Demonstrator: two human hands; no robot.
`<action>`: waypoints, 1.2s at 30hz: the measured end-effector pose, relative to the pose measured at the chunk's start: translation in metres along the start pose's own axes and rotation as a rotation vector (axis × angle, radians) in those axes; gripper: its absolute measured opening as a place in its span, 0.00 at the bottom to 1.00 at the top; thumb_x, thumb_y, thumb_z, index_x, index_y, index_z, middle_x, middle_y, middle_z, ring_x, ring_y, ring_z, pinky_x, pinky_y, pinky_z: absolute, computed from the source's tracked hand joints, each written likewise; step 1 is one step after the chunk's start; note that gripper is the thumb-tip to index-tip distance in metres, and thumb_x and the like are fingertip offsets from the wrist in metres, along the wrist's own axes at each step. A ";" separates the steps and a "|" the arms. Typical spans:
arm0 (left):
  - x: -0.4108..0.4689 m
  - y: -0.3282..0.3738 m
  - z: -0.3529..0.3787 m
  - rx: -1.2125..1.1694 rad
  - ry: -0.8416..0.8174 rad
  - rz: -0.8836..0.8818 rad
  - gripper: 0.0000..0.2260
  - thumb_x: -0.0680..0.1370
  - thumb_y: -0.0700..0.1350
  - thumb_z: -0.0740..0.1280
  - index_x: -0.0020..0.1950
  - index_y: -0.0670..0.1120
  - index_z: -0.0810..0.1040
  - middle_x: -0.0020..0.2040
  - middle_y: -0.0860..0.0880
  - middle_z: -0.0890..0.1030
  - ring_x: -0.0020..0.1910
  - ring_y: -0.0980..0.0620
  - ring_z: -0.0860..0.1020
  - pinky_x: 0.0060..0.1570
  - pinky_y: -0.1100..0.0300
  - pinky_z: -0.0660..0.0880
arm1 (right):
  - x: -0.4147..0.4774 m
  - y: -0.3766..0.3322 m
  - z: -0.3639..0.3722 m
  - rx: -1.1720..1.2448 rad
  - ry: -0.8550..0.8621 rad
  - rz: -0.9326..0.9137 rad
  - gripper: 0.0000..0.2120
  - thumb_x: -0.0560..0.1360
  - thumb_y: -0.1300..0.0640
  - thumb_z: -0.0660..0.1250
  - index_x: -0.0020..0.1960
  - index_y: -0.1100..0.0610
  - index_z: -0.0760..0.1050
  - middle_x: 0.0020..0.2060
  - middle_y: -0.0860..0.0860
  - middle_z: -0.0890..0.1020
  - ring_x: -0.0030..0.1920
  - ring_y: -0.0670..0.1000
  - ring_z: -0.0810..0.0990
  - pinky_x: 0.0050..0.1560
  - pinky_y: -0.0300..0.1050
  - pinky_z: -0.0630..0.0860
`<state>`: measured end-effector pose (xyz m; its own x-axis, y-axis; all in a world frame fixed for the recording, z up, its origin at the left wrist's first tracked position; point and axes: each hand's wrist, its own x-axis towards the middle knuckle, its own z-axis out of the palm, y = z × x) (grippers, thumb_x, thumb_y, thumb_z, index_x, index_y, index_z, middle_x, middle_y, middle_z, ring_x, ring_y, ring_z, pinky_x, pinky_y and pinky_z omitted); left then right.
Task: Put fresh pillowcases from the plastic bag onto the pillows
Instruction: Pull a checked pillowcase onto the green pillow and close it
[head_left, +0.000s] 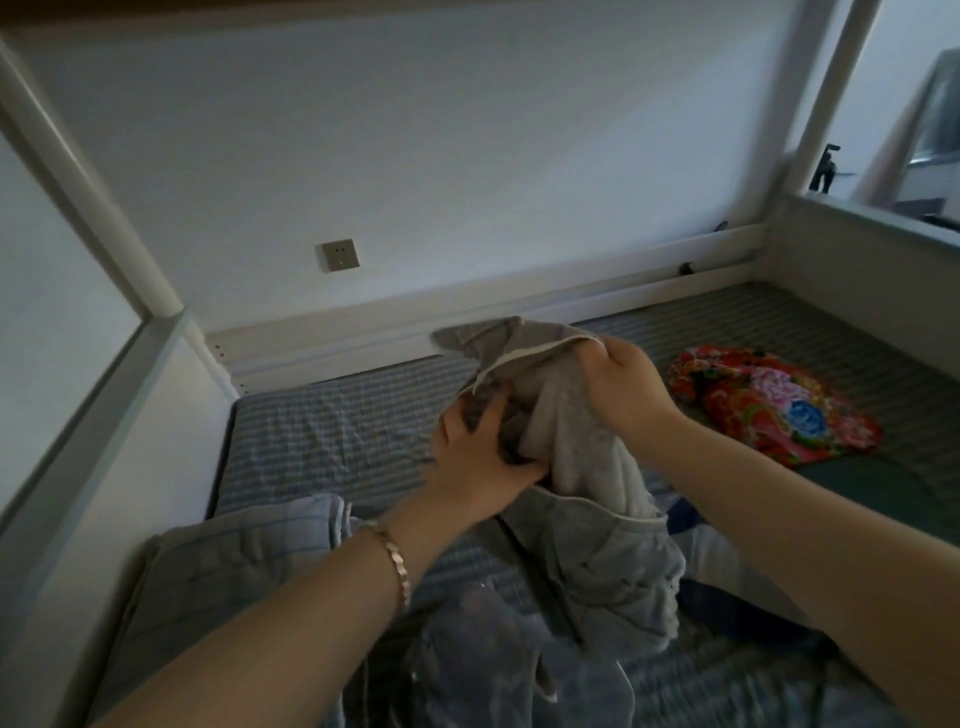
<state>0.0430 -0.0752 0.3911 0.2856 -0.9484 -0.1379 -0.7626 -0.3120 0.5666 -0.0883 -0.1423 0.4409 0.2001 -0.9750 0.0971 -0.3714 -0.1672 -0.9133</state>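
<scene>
While left hand (480, 467) and right hand (626, 389) grip it, the pillowcase (519, 340) bunches.

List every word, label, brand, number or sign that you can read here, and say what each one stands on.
No text can be read anywhere in this view.
The wall socket shows no lettering at this size.
The floral cloth carries a flower print only, no words.
The grey pillowcase shows no label or print that can be made out.

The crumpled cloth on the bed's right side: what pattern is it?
The cloth is bright red with pink and blue flowers, seen in the head view.
</scene>
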 end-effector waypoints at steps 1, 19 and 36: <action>-0.002 -0.005 0.011 0.076 0.028 -0.043 0.40 0.71 0.58 0.68 0.74 0.62 0.46 0.73 0.46 0.45 0.71 0.40 0.48 0.70 0.46 0.57 | -0.001 0.002 0.001 0.067 0.016 0.066 0.17 0.79 0.55 0.54 0.41 0.67 0.71 0.32 0.58 0.70 0.32 0.53 0.69 0.35 0.45 0.63; -0.008 0.047 0.045 -0.774 0.012 0.013 0.20 0.77 0.30 0.55 0.61 0.50 0.72 0.44 0.54 0.76 0.39 0.59 0.73 0.37 0.71 0.71 | -0.055 0.100 -0.061 -0.560 -0.207 0.084 0.35 0.72 0.50 0.70 0.72 0.54 0.55 0.68 0.54 0.59 0.68 0.56 0.61 0.64 0.48 0.64; 0.005 -0.032 0.078 0.409 0.263 0.394 0.11 0.68 0.37 0.74 0.49 0.47 0.84 0.59 0.42 0.79 0.55 0.39 0.78 0.54 0.48 0.76 | -0.033 0.107 -0.067 -0.473 -0.525 0.065 0.10 0.79 0.61 0.54 0.53 0.56 0.73 0.38 0.51 0.76 0.34 0.49 0.74 0.29 0.35 0.69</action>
<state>0.0233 -0.0740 0.3087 0.0308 -0.9672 0.2522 -0.9853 0.0130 0.1701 -0.1953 -0.1379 0.3665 0.5305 -0.8054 -0.2643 -0.7276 -0.2727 -0.6294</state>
